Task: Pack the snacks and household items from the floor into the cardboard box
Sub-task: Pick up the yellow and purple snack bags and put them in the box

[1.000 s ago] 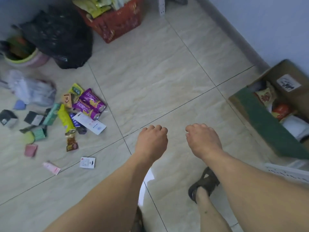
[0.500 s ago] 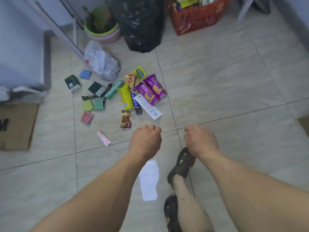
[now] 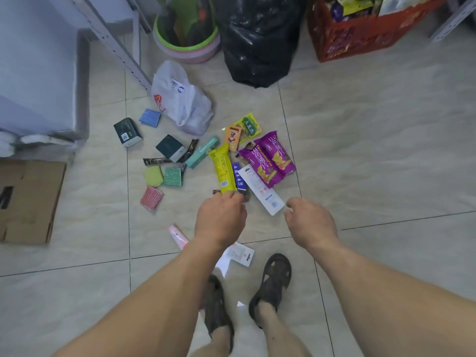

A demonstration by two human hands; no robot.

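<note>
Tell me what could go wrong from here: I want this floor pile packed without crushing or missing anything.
1. The left hand reaches in over the near end of the yellow snack pack, which lies against other wrappers; a hasty grab could drag or crumple its neighbours.
2. The sandalled feet stand close to the small white card and pink tube; a step forward might crush them.
3. The sponges and small boxes lie apart on the left and could be overlooked.

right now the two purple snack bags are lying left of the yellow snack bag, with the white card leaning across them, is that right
Not quite. In the head view the two purple snack bags lie right of the yellow snack bag, not left. The white card does lie across their near ends.
</note>
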